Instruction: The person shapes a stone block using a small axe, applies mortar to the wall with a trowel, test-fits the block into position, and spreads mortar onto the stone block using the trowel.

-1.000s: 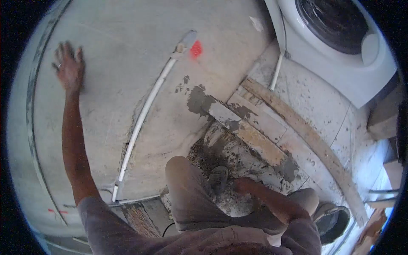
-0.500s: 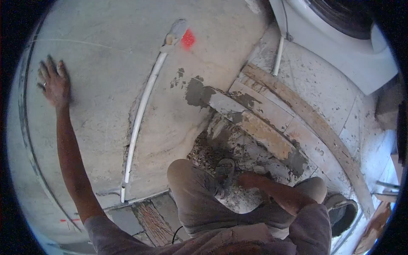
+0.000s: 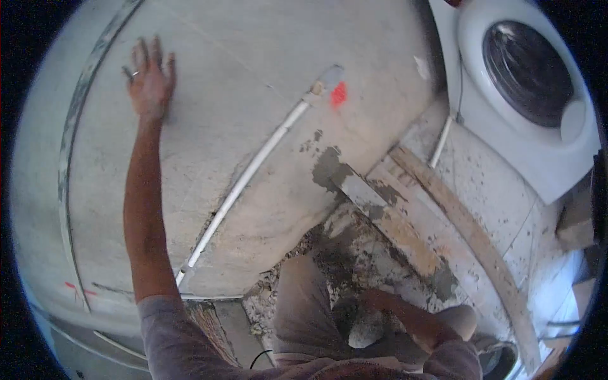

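My left hand (image 3: 151, 85) lies flat against the grey plastered wall (image 3: 209, 126), fingers spread, a ring on one finger. To its right, a white pipe (image 3: 244, 183) runs slanting in a chased groove, with a red paint mark (image 3: 339, 95) by its upper end. Down between my knees, my right hand (image 3: 373, 301) is dark and blurred near the rough, mortar-strewn ground (image 3: 351, 253). Its fingers do not show clearly, so I cannot tell whether it holds anything. Ahead of it runs a low tiled ledge (image 3: 405, 234), smeared with wet grey mortar.
A long wooden plank (image 3: 468, 231) lies along the ledge over white tiles. At the upper right stands a white front-loading washing machine (image 3: 465, 38). A dark bucket (image 3: 500, 360) is beside my right knee. Another strip (image 3: 73, 145) runs down the wall at left.
My view has swung, so the wall, pipe and ledge sit further right and the washing machine door shows fully. My left hand stays flat on the wall; my right hand remains low between my knees.
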Demonstrator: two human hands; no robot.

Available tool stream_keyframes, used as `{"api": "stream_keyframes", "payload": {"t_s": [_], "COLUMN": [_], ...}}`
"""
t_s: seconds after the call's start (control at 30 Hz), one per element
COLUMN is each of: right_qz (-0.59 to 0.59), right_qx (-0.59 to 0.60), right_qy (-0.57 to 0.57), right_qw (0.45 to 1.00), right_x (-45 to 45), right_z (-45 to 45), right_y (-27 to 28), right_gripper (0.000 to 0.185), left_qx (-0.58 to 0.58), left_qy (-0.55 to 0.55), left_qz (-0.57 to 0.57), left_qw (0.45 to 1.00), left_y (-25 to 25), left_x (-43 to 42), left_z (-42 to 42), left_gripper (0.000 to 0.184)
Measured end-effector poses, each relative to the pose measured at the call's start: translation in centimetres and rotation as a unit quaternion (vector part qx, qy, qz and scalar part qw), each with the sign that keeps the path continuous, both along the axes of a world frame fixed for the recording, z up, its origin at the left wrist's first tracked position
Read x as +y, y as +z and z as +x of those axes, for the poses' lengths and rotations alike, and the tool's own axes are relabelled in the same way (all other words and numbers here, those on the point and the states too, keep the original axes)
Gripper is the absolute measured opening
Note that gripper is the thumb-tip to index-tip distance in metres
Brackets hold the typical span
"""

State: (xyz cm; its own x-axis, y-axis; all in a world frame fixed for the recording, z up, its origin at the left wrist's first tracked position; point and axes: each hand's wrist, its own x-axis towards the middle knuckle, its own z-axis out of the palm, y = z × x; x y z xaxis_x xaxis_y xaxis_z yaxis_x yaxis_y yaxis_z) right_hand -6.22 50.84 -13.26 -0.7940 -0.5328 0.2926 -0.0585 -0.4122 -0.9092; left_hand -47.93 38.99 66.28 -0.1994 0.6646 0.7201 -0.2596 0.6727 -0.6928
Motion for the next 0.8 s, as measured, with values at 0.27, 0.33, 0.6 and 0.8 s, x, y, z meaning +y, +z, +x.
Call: {"api": "stream_keyframes", "payload": {"t_s": [0.27,0.33,0.6,0.8], "right_qz": [0.593,0.551,0.562,0.599], "right_qx": [0.003,-0.011,0.043,-0.096], "right_qy": [0.085,0.041,-0.109,-0.005], "right_qw": [0.801,0.834,0.819,0.795], "right_x": [7.4,8.5,10.1,8.7], "right_z": [-2.0,-1.4,-1.2,-1.1], "right_y": [6.7,8.0,12.7,13.6], "right_gripper": [0.038,0.037,0.035,0.033], "left_qx": [-0.071,-0.061,-0.251,-0.26], "left_qy": [-0.031,-0.027,0.06,0.06], "left_qz": [0.051,0.059,0.189,0.195], "left_qw": [0.996,0.996,0.947,0.944], "left_y": [0.2,0.4,0.9,0.9], "left_x": [0.2,0.3,2.9,2.5], "left_z": [0.6,1.0,4.5,4.6], "left_gripper": [0.055,0.054,0.057,0.055]}}
